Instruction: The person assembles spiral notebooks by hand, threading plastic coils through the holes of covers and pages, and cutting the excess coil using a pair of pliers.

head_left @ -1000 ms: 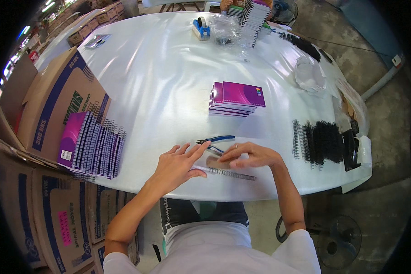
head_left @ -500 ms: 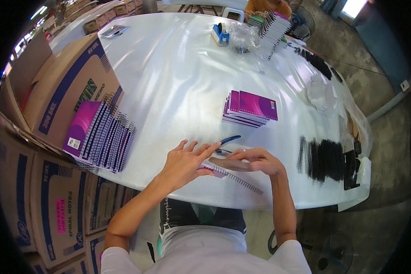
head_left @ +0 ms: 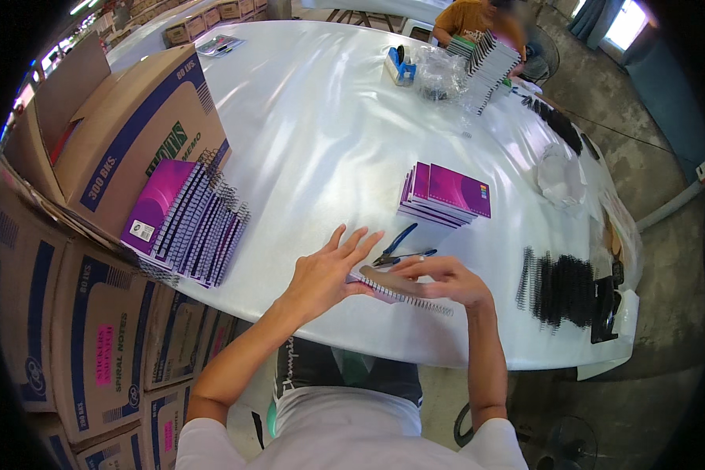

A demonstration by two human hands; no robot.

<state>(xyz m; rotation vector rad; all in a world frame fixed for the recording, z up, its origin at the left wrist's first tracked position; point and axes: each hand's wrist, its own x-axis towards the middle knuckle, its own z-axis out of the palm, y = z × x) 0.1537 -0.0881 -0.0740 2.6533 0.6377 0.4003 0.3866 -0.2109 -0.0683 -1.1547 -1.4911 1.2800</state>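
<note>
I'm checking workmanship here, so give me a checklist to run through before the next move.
1. Left hand on notepad: ok, thumb at its edge.
2. Brown piece held: ok, in right hand, by the coil.
3. Coil through every hole: cannot tell, right hand partly covers it.
4. Pliers nearby: ok, just beyond the hands.
5. Spare coils available: ok, heaped at right.
6. Left pile neat: not ok, coil ends stick out.
</note>
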